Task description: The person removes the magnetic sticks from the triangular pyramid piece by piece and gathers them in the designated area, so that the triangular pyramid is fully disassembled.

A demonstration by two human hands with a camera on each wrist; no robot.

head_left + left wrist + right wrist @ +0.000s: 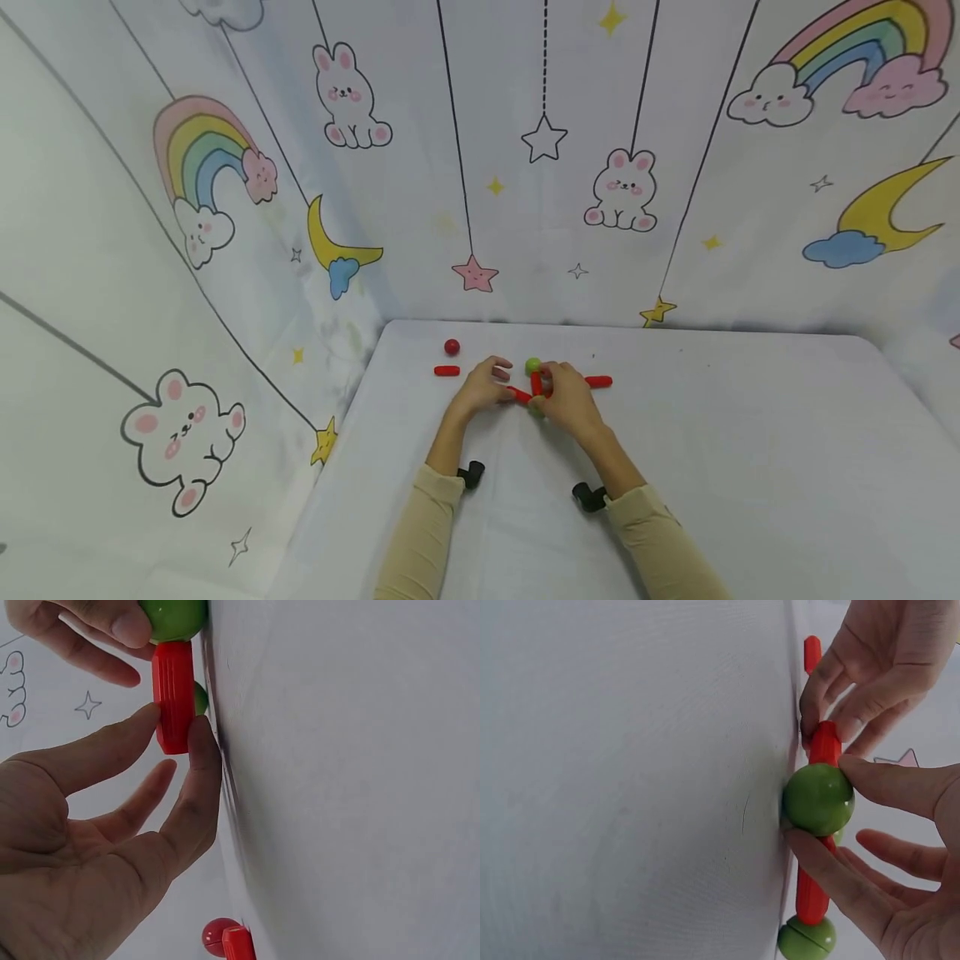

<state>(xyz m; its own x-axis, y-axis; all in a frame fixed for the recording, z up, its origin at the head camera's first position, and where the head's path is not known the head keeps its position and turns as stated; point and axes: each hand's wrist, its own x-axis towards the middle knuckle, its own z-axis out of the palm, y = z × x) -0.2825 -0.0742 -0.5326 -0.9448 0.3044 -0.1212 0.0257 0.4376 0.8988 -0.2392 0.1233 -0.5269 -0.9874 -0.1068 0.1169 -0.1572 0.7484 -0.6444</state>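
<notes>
My left hand pinches a red stick between thumb and forefinger. The stick's other end meets a green ball, which my right hand pinches between thumb and finger. Another red stick runs from near that ball toward a second green ball farther back. In the right wrist view a further red stick lies past the held ball, beside a green ball with a groove. My right hand hides part of this cluster in the head view.
Left of the hands, a loose red stick lies in front of a red ball. One more red stick shows right of my right hand. The white table meets a patterned cloth backdrop.
</notes>
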